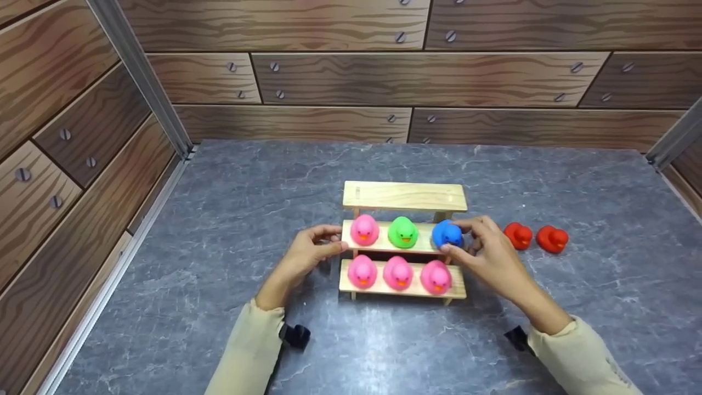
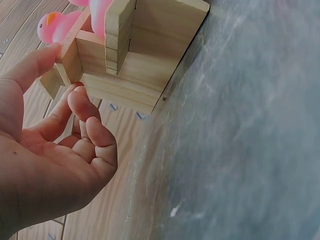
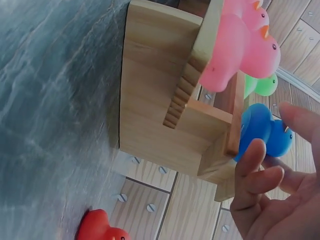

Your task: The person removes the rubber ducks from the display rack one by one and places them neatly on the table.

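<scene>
A three-tier wooden shelf stand (image 1: 403, 196) holds small rubber ducks. At the right end of its middle tier sits a blue rubber duck (image 1: 447, 234), pinched between the thumb and fingers of my right hand (image 1: 496, 260); the right wrist view shows the blue duck (image 3: 265, 131) resting at the tier's edge. My left hand (image 1: 307, 252) grips the left end of the same tier, thumb on the edge and index finger behind it. Also on that tier are a pink duck (image 1: 364, 230) and a green duck (image 1: 403, 233). The bottom tier carries three pink ducks (image 1: 398, 273).
Two red ducks (image 1: 518, 236) lie on the grey marbled table (image 1: 247, 181) to the stand's right, beyond my right hand. Wood-patterned panels (image 1: 428, 79) wall the back and sides. Metal rails (image 1: 153, 77) run along the corners.
</scene>
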A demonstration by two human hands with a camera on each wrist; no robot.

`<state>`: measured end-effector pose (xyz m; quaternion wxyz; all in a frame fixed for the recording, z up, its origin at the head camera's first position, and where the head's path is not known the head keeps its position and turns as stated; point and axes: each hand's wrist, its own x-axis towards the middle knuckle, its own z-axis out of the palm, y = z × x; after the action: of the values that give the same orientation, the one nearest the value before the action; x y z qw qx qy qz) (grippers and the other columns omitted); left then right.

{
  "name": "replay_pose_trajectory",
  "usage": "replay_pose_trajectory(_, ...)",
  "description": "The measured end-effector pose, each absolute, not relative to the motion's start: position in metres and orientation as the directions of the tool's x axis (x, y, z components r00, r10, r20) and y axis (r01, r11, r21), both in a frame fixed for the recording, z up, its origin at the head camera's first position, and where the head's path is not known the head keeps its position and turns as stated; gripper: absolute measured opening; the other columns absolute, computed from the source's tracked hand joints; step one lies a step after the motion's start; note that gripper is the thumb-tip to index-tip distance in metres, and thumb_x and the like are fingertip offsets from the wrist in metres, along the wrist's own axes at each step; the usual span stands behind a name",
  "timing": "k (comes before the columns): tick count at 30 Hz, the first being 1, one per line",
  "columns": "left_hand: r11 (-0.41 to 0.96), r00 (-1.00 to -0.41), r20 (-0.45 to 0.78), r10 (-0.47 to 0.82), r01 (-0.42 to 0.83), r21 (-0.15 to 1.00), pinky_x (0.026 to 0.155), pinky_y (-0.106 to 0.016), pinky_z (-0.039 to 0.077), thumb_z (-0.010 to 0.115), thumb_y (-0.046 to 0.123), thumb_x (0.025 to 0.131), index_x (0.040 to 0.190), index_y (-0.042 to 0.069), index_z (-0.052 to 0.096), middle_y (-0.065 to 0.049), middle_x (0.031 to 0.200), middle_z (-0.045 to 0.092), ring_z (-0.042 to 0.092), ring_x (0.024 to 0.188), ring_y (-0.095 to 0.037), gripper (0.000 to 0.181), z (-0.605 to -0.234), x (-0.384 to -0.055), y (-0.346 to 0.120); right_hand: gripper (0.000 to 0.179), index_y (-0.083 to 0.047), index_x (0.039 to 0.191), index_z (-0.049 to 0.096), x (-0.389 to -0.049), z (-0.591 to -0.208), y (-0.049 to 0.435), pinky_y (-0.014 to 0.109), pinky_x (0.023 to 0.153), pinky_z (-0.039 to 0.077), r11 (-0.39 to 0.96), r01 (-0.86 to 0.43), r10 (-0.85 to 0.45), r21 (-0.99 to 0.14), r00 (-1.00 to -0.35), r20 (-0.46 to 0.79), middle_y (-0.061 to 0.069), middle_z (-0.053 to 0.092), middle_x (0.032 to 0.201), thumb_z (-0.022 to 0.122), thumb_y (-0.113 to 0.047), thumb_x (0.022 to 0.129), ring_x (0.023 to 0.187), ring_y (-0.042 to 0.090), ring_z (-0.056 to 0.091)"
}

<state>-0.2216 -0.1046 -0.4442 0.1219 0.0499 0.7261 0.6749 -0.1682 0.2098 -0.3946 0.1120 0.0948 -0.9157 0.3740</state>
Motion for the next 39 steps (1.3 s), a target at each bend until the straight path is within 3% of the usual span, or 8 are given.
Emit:
replay_pose_trajectory(14, 0.100, -0.966, -0.117, 0.232, -0.096, 0.990, 0.059, -0.021, 0.040, 0.071, 0.008, 0.081, 0.119, -0.006, 0.060, 0.001, 0.086, 0.057, 0.050, 0.070, -0.007, 0.042, -0.442, -0.222, -0.105, 0.042, -0.006, 0.122, 0.064, -0.160, -0.386, 0.234, 0.018, 0.067, 0.045, 0.674, -0.258, -0.122, -0.692, -0.963, 0.240, 0.014, 0.059, 0.113, 0.075, -0.022, 0.084, 0.073, 0.008, 0.051)
replay_pose_trajectory(24, 0.110, -0.966, -0.114, 0.230, -0.091, 0.990, 0.058, -0.021, 0.039, 0.071, 0.008, 0.081, 0.118, -0.006, 0.061, 0.000, 0.084, 0.058, 0.048, 0.067, -0.008, 0.041, -0.443, -0.223, -0.105, 0.042, -0.002, 0.124, 0.062, -0.160, -0.381, 0.255, 0.018, 0.057, 0.044, 0.648, -0.257, -0.115, -0.717, -0.963, 0.242, 0.013, 0.054, 0.105, 0.073, -0.014, 0.085, 0.068, 0.003, 0.049)
replay_pose_trajectory(39, 0.066, -0.969, -0.100, 0.227, -0.087, 0.994, 0.056, -0.019, 0.037, 0.070, 0.004, 0.079, 0.118, -0.008, 0.060, 0.004, 0.079, 0.057, 0.046, 0.063, -0.006, 0.042, -0.443, -0.220, -0.103, 0.043, -0.003, 0.127, 0.058, -0.152, -0.381, 0.289, 0.022, 0.051, 0.041, 0.667, -0.216, -0.126, -0.713, -0.976, 0.177, 0.010, 0.050, 0.107, 0.070, -0.017, 0.088, 0.060, 0.006, 0.049)
